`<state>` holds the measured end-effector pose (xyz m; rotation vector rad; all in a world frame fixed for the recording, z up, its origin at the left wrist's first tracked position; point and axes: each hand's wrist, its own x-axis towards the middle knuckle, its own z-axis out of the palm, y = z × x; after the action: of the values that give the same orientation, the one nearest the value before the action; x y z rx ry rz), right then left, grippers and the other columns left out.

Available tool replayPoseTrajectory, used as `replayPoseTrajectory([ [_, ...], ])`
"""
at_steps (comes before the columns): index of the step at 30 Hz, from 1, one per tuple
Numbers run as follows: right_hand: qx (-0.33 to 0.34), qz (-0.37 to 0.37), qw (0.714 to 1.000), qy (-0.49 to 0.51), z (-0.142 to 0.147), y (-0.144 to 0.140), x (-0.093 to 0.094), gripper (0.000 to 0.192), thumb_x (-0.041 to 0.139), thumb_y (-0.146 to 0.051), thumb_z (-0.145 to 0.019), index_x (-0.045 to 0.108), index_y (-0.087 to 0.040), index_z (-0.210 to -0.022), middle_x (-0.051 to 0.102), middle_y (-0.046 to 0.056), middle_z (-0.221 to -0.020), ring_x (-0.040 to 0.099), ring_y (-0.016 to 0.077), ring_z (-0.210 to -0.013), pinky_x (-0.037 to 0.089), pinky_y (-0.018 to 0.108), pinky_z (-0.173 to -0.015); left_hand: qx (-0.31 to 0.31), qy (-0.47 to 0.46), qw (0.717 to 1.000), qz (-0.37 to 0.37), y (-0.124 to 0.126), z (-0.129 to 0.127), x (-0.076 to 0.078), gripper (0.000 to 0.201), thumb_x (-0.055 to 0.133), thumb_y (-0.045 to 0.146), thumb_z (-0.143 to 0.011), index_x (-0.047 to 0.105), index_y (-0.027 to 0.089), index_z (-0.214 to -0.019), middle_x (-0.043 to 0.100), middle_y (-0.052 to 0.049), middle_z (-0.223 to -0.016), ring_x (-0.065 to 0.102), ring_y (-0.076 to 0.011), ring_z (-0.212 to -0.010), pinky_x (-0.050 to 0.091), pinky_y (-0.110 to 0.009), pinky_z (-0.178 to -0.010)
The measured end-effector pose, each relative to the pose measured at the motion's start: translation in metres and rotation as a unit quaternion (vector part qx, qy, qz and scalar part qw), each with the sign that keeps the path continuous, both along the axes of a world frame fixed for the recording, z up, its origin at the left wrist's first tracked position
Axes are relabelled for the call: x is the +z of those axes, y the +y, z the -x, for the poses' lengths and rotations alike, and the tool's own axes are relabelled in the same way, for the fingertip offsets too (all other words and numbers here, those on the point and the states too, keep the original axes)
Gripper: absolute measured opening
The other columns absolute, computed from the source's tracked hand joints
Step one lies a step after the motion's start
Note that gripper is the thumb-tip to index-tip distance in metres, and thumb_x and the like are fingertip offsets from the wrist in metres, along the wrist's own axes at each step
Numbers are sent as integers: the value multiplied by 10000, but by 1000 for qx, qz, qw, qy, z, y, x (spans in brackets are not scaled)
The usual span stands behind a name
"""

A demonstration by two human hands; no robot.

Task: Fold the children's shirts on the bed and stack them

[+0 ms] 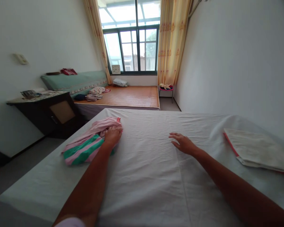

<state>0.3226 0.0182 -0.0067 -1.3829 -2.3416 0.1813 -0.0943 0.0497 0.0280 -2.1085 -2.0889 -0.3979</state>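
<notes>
Pink, green-striped, rumpled cloth (pixel 90 142)

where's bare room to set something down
Bare white fabric sheet lies between the left hand and right hand, and from right hand to the red-edged cream cloth. Crowded: leftward, where the left hand rests on the pink, green-striped garment.

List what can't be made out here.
Head view: pink-and-green striped cloth, full shape hidden by folds and left hand.
Head view: left hand's grip, hidden by its back.
Head view: red-edged white cloth, cut off by right edge.
Head view: items on cabinet, too small.
</notes>
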Motion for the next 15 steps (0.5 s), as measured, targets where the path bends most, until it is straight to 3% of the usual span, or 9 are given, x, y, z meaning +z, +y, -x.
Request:
replayPoseTrajectory([
  [4,54,-1,997,61,37,-1,0,314,531,-187,-859,652,-257,-1140,607,63,-1300,567,219,-1193,449,444,-1008,-1,-23,999,39,5,11,-8,323,484,250,-851,674,174,-1102,649,-168,-1185,547,-328,-1154,369,-512,-998],
  [8,83,-2,988,127,54,-9,-6,312,517,-169,-865,647,-248,-1137,641,68,-1238,574,216,-1175,443,445,-1020,-66,-61,996,30,9,-13,4,393,407,252,-913,613,120,-1220,632,-157,-1247,549,-253,-1197,388,-379,-1040],
  [11,86,26,976,198,62,-18,-5,477,561,-220,-851,508,-249,-1325,569,93,-1327,625,208,-1060,505,434,-939,-210,-143,967,0,-6,-62,17,492,421,313,-931,483,120,-1380,549,-118,-1372,463,-216,-1302,330,-336,-1113],
  [13,82,49,959,265,66,-23,0,697,634,-285,-808,345,-273,-1442,449,113,-1442,644,201,-987,556,401,-828,-358,-211,909,-9,-26,-101,21,540,440,303,-927,409,135,-1439,470,-109,-1447,401,-211,-1354,282,-352,-1150],
  [15,88,54,939,327,66,-26,5,730,663,-312,-783,346,-272,-1439,446,110,-1446,633,209,-1011,554,381,-824,-469,-228,853,26,-49,-135,21,580,500,290,-902,383,189,-1461,438,-93,-1473,386,-221,-1365,298,-374,-1146],
])
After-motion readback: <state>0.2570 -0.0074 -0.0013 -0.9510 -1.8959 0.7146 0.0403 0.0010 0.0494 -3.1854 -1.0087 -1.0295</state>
